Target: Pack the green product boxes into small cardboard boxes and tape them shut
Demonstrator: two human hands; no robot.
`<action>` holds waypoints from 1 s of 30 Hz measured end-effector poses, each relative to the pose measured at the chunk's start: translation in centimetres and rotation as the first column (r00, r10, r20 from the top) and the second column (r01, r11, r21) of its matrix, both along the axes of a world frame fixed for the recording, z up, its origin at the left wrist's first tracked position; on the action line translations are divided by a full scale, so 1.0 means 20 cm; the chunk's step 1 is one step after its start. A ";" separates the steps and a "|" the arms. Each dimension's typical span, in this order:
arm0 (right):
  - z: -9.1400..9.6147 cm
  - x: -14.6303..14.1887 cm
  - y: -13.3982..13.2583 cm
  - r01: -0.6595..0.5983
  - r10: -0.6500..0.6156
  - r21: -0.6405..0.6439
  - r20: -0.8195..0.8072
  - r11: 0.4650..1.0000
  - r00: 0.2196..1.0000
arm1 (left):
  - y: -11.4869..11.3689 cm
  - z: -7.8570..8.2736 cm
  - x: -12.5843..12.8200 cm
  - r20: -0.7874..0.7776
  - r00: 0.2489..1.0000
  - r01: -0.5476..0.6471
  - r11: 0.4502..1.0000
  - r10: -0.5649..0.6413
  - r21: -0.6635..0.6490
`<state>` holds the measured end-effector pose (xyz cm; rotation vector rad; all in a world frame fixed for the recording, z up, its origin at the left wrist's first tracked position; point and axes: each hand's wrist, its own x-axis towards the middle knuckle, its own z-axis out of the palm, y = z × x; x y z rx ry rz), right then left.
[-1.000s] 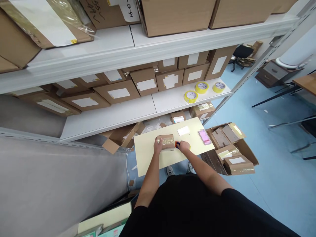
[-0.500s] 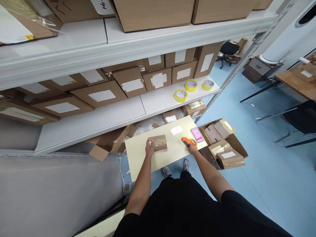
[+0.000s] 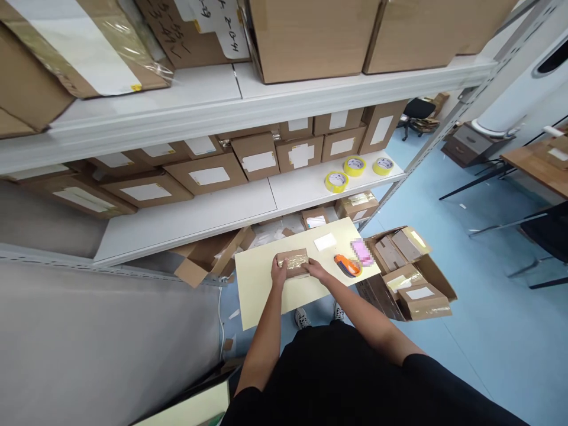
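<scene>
A small brown cardboard box [image 3: 293, 260] with shiny tape across its top lies on the pale yellow board [image 3: 260, 302]. My left hand [image 3: 278, 272] grips the box's left end, the thumb over its top. At the opposite end, my right hand [image 3: 316, 269] is closed on the right edge. To the right of the box rests an orange tape dispenser [image 3: 347, 266], untouched. A white card [image 3: 325, 241] lies behind the box, and a pink blurred-out object [image 3: 362, 252] sits near the board's right edge.
Beyond the board runs a grey shelf [image 3: 235, 216] with labelled cartons [image 3: 209, 177] and three yellow tape rolls [image 3: 354, 166]. On the right stands an open carton [image 3: 432, 278] filled with smaller boxes. Another open carton [image 3: 208, 260] is at the left, under the shelf.
My right hand has let go of the orange tape dispenser, leaving it on the board, and has moved left onto the box. My left hand stays on the box. The view has shifted.
</scene>
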<state>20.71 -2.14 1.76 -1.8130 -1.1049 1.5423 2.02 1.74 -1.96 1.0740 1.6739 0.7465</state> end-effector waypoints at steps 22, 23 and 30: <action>-0.02 0.37 0.04 0.246 -0.258 0.124 0.094 0.961 0.962 | -0.14 -0.20 0.26 -0.245 0.900 0.357 0.932 -0.361 -0.063; -0.04 0.41 0.07 0.250 -0.262 0.125 0.098 0.960 0.960 | -0.15 -0.20 0.28 -0.267 0.891 0.361 0.930 -0.368 -0.075; -0.26 0.72 0.37 0.183 -0.132 -0.083 0.421 0.980 0.897 | -0.26 -0.23 0.30 -0.378 0.854 0.340 0.933 -0.358 -0.115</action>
